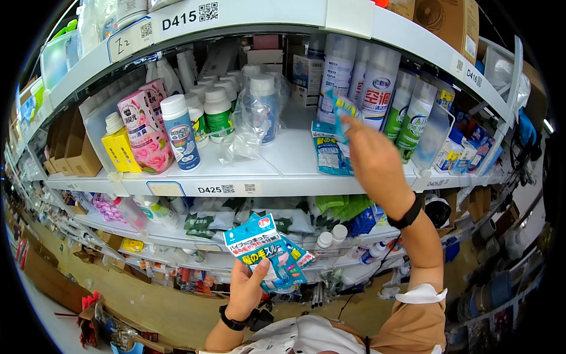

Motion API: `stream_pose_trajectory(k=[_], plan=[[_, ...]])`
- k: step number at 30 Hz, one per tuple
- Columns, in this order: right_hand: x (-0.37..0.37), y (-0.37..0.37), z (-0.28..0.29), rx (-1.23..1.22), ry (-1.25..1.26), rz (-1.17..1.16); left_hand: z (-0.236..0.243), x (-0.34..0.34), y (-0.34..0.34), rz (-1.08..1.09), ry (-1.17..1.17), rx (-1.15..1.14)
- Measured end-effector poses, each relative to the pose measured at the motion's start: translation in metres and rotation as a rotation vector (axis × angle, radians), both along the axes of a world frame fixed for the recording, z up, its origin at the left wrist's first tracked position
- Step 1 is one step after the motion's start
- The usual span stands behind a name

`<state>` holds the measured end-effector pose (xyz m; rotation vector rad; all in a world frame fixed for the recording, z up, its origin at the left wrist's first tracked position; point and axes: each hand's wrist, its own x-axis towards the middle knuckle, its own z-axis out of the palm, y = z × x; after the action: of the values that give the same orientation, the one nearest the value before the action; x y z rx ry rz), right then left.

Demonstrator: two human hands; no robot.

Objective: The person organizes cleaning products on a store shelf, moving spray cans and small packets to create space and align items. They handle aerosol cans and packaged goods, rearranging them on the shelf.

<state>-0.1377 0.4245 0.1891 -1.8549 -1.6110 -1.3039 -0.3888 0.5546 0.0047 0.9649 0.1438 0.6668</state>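
Note:
My left hand (pixel 246 290) is closed round a small fan of flat teal packets (pixel 259 243), in front of and below the shelf edge, with the thumb across the top one. Raised over the shelf, my right hand (pixel 374 156) grips one teal packet (pixel 339 107), seen nearly edge-on and tilted. Its fingertips are partly hidden. Just beneath it, a similar teal sachet (pixel 331 156) leans on the shelf (pixel 283 156), partly covered by my hand. Behind stand tall white-and-blue spray cans (pixel 377 88), with green-and-white cans (pixel 413 121) to their right.
On the left of the shelf are a white-capped blue bottle (pixel 181 134), a pink floral bottle (pixel 144 135) and a yellow box (pixel 121 150). A clear plastic bag (pixel 244 141) lies mid-shelf by green-labelled tubs (pixel 218 112). A clear divider (pixel 432 138) stands right of the cans.

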Motion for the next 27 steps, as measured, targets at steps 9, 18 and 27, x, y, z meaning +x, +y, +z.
stream_pose_trajectory(k=[9,18,27], plan=[[-0.021,-0.011,-0.010,-0.129,0.111,0.160,0.027,0.018,0.006,-0.196,0.019,-0.071],[-0.078,-0.042,-0.048,-0.469,1.165,0.306,0.039,0.033,-0.003,-0.324,0.017,-0.076],[-0.060,-0.053,-0.034,-0.093,0.852,0.301,0.036,0.021,0.004,-0.208,-0.070,-0.119]])
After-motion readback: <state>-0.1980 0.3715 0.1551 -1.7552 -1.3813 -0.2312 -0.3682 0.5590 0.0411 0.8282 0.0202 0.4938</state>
